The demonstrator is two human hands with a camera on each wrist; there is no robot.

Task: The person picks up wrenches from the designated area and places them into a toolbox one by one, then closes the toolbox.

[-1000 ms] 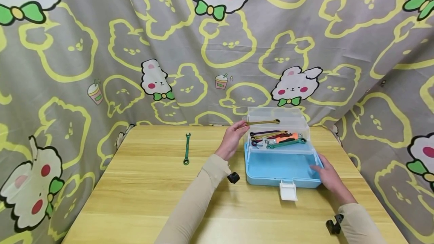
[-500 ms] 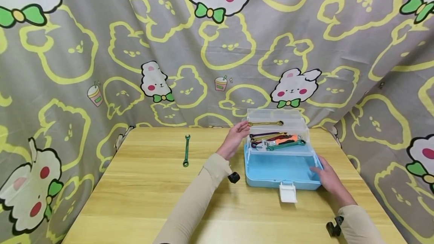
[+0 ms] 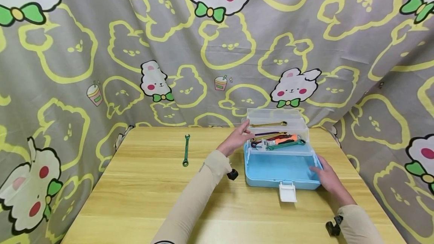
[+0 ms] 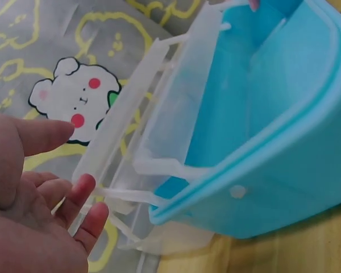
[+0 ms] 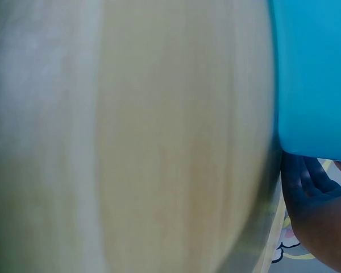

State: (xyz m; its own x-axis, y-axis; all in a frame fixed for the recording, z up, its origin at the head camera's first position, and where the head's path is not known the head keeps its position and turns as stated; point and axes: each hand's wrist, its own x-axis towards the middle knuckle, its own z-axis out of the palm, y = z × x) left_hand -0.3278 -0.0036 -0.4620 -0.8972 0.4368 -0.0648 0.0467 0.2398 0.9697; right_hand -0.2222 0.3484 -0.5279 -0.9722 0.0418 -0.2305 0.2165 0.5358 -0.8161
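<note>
The left hand (image 3: 237,138), grip wide, hovers beside the gold wrench (image 3: 269,124) in the toolbox (image 3: 281,168). The right hand (image 3: 327,176) rests flat-fingered against the toolbox's side on the desk (image 3: 142,191).

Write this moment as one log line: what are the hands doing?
left hand: open, fingers at clear tray edge | right hand: resting on blue toolbox | gold wrench: in tray | green wrench: on table

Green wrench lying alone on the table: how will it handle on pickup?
The green wrench looks like rigid metal, so probably stiff and heavy for its size. It lies flat on the wooden table, so it likely slides rather than rolls, and may be awkward to pinch.
</note>
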